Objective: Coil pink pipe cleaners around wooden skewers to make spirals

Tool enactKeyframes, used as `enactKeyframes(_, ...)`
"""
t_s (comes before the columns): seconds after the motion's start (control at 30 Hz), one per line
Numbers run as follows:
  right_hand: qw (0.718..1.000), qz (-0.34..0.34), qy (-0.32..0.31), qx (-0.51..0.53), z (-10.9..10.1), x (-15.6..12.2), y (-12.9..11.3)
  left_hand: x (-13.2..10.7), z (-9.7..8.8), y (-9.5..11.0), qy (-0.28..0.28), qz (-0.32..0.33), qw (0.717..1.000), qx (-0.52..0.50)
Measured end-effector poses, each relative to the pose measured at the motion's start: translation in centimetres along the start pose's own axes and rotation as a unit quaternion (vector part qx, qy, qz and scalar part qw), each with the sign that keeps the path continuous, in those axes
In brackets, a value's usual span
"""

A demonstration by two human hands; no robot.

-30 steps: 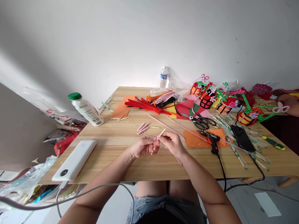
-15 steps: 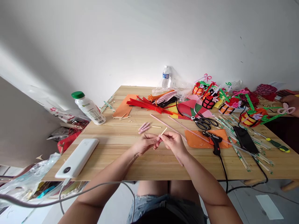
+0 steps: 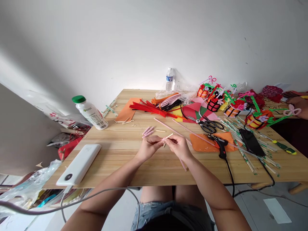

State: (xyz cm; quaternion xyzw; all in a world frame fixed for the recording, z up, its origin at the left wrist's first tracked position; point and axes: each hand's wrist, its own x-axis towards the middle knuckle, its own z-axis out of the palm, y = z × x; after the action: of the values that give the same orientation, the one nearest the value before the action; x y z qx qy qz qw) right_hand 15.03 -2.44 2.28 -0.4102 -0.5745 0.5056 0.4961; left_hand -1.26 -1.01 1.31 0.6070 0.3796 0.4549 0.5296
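Both my hands meet over the middle of the wooden table (image 3: pixel 120 166). My left hand (image 3: pixel 148 148) and my right hand (image 3: pixel 178 146) are closed in a pinch on a short wooden stick (image 3: pixel 168 136) wrapped with a pink pipe cleaner. The pink strand trails down under my right hand to the table (image 3: pixel 184 165). Three small pink coiled pieces (image 3: pixel 148 131) lie just beyond my hands, beside a loose wooden stick (image 3: pixel 160 131).
A glue gun (image 3: pixel 219 144) on orange foam, scissors (image 3: pixel 209 125), a phone (image 3: pixel 251 142), red pipe cleaners (image 3: pixel 149 109) and small craft baskets (image 3: pixel 214 103) fill the right. A white power bank (image 3: pixel 79 164) and a green-capped bottle (image 3: pixel 90 112) sit left. Another person's hand (image 3: pixel 299 106) shows far right.
My hands have stayed together at the table's middle, turning the stick slightly so its free end points more to the right. The view shifted a little.
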Motion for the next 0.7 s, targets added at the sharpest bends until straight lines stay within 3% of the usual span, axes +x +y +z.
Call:
enactKeyframes(0.1,0.999,-0.018,-0.03,0.02,0.0,-0.2,-0.5,-0.1,-0.1,0.3,-0.101,-0.117,0.972,-0.175)
enactKeyframes(0.2,0.997,-0.03,-0.053,0.038,0.1,-0.4,-0.9,-0.3,-0.3,0.8,-0.216,-0.231,0.895,-0.315)
enactKeyframes(0.27,0.997,-0.028,-0.057,0.045,0.1,-0.4,-0.9,-0.4,-0.4,1.0,-0.226,-0.25,0.878,-0.34)
enactKeyframes(0.37,0.998,-0.005,-0.045,0.053,0.1,-0.4,-0.6,-0.5,-0.3,0.9,-0.144,-0.197,0.922,-0.301)
enactKeyframes(0.5,0.998,0.027,-0.015,0.062,0.0,-0.1,0.0,-0.4,0.0,0.8,-0.039,-0.095,0.986,-0.133)
enactKeyframes(0.6,0.996,0.042,-0.011,0.077,-0.1,0.1,0.2,-0.3,0.2,0.9,0.0,-0.048,0.997,-0.056)
enactKeyframes(0.7,0.995,0.041,-0.024,0.084,-0.1,0.1,-0.1,-0.4,0.2,1.0,-0.046,-0.106,0.981,-0.155)
